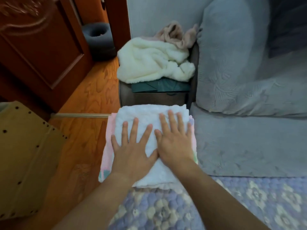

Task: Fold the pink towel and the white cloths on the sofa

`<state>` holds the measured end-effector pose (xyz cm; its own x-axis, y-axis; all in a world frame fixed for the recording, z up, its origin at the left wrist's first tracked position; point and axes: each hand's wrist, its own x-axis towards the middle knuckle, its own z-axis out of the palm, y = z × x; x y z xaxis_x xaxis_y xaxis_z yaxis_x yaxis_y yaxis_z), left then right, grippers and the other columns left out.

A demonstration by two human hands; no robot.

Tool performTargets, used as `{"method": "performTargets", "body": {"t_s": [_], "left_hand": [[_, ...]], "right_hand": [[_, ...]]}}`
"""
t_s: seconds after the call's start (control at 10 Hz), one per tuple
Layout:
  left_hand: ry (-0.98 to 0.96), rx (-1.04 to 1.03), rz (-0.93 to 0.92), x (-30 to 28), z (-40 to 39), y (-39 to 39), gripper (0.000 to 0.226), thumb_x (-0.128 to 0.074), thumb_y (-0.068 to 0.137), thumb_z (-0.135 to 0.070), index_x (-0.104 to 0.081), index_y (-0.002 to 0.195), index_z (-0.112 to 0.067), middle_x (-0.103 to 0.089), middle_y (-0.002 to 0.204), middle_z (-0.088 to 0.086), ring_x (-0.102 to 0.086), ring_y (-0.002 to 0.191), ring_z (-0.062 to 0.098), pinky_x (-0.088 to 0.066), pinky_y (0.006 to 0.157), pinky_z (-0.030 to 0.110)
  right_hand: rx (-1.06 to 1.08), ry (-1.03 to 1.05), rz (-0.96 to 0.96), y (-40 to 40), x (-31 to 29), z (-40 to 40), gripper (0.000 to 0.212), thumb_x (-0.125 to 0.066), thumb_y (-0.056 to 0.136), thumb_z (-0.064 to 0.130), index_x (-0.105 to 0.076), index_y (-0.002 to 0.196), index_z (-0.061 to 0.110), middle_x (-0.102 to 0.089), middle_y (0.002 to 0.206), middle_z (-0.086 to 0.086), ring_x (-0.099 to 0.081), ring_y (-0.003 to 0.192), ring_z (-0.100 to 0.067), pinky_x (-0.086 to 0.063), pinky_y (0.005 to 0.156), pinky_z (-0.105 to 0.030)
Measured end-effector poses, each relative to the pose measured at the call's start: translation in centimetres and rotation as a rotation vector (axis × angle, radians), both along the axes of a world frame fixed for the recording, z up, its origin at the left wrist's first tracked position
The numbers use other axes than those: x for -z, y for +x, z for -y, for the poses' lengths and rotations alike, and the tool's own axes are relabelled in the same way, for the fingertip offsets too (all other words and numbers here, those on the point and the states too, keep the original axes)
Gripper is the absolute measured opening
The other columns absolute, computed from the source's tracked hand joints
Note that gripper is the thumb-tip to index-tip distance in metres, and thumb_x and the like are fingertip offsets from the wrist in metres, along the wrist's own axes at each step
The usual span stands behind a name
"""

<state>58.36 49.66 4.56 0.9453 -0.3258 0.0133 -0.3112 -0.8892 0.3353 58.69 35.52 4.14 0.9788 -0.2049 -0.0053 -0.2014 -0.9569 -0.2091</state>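
Note:
A folded white cloth (146, 117) lies on top of a folded pink towel (108, 140) at the sofa's left end. My left hand (132, 146) and my right hand (174, 140) press flat on the white cloth, side by side, fingers straight and spread. Further back, a crumpled cream-white cloth (152, 62) sits in a heap on a small side table, with a beige-pink crumpled cloth (177, 34) behind it.
The grey sofa seat (249, 146) and back cushion (232, 55) are to the right. A patterned lilac blanket (199, 205) covers the near seat. At left are the wooden floor (86, 123), a wooden door (41, 47) and a tan perforated panel (25, 155).

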Motion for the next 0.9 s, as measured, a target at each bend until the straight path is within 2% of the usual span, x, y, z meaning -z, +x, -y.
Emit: {"method": "performTargets", "body": {"t_s": [0.1,0.2,0.3,0.4,0.5,0.6,0.7,0.8,0.9], "left_hand": [[0.022,-0.087,0.020,-0.2,-1.5,0.1,0.074,-0.019,0.095,-0.074,0.008,0.157,-0.045,0.019,0.167,-0.005,0.016,0.154,0.025,-0.015,0.120,0.061],[-0.125,-0.298,-0.069,0.9,-1.4,2.4,0.070,-0.013,0.098,-0.064,-0.006,0.161,-0.033,0.013,0.168,-0.003,0.009,0.155,0.025,-0.017,0.123,0.055],[-0.088,-0.304,-0.074,1.9,-1.3,3.3,0.066,-0.006,0.098,-0.064,-0.004,0.159,-0.039,0.012,0.168,-0.003,0.004,0.156,0.025,-0.029,0.120,0.052],[-0.117,-0.366,-0.036,2.7,-1.1,3.8,0.064,-0.016,0.100,-0.064,0.006,0.157,-0.045,0.006,0.169,-0.006,-0.009,0.155,0.022,-0.033,0.117,0.054],[-0.101,-0.380,0.000,4.2,-1.1,5.0,0.064,-0.014,0.099,-0.063,0.002,0.158,-0.042,-0.001,0.169,-0.005,-0.015,0.154,0.024,-0.030,0.115,0.054],[-0.103,-0.424,-0.009,4.3,-1.1,5.5,0.063,-0.017,0.100,-0.062,0.000,0.158,-0.043,-0.005,0.169,-0.004,-0.017,0.153,0.023,-0.029,0.115,0.053],[-0.051,-0.395,-0.035,2.9,-0.8,4.9,0.063,-0.017,0.100,-0.063,0.002,0.157,-0.045,-0.004,0.169,-0.004,-0.014,0.153,0.023,-0.026,0.117,0.053],[0.046,-0.401,-0.177,0.0,-0.4,4.9,0.066,-0.008,0.096,-0.070,0.008,0.155,-0.047,0.002,0.169,-0.002,-0.004,0.154,0.029,-0.014,0.122,0.055],[0.202,-0.366,-0.228,-4.7,-0.1,3.4,0.069,-0.006,0.096,-0.070,0.007,0.157,-0.043,0.013,0.168,0.001,0.010,0.153,0.034,0.000,0.123,0.057]], "right_hand": [[0.010,0.028,0.151,-1.8,-1.1,1.0,0.067,-0.017,0.103,0.058,-0.007,0.162,0.028,0.004,0.170,0.002,0.011,0.156,-0.020,0.004,0.125,-0.050],[0.119,0.262,0.108,-1.1,-0.5,1.5,0.074,-0.019,0.097,0.065,-0.006,0.162,0.031,0.012,0.169,0.008,0.020,0.154,-0.021,-0.001,0.127,-0.045],[0.136,0.300,0.121,-1.0,0.2,1.6,0.075,-0.023,0.096,0.065,-0.007,0.162,0.031,0.013,0.169,0.009,0.022,0.154,-0.024,0.002,0.127,-0.043],[0.111,0.236,0.162,-0.1,1.9,0.9,0.073,-0.029,0.099,0.058,-0.015,0.161,0.023,0.004,0.170,0.000,0.011,0.156,-0.030,-0.004,0.127,-0.047],[0.116,0.277,0.246,1.4,3.7,0.6,0.071,-0.038,0.098,0.053,-0.026,0.160,0.018,-0.007,0.170,-0.004,-0.004,0.155,-0.037,-0.006,0.127,-0.046],[0.111,0.278,0.243,1.7,3.7,0.6,0.071,-0.037,0.098,0.053,-0.026,0.160,0.020,-0.007,0.170,-0.003,-0.006,0.154,-0.038,-0.006,0.126,-0.046],[0.116,0.279,0.085,1.8,1.7,0.7,0.074,-0.029,0.098,0.060,-0.012,0.162,0.027,0.006,0.170,0.005,0.000,0.154,-0.035,-0.005,0.125,-0.046],[0.101,0.305,-0.130,1.9,-1.4,1.9,0.075,-0.026,0.099,0.064,0.002,0.161,0.031,0.019,0.168,0.008,0.007,0.154,-0.034,0.001,0.126,-0.047],[0.011,0.239,-0.277,-0.1,-6.3,3.2,0.077,-0.022,0.098,0.069,0.011,0.160,0.035,0.029,0.164,0.011,0.022,0.152,-0.034,0.009,0.124,-0.051]]}}
